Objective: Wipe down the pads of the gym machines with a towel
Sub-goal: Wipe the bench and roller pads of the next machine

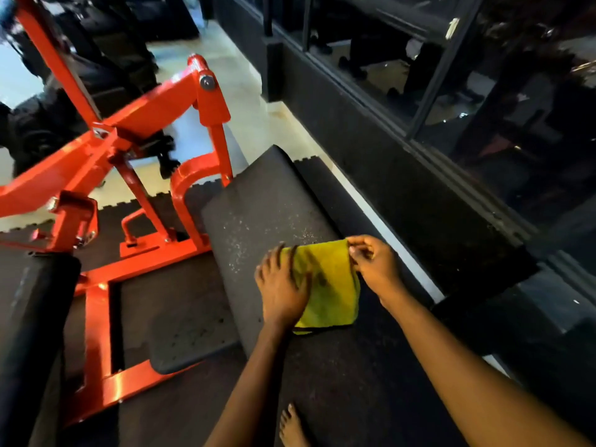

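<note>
Gym floor, rubber mats, orange machine frame (145, 114) at left, glass wall (451, 91) at right. Pressing yellow towel (332, 285) flat onto long black pad (258, 204) with left hand (280, 285), fingers straight, spread. Pinching towel's far right corner with right hand (375, 266), fingers curled.

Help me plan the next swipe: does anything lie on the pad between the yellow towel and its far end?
Nothing solid shows. The left hand presses the yellow towel flat on the black pad while the right hand pinches its far corner. Ahead lie only pale specks; the red frame stands left of it.
</note>
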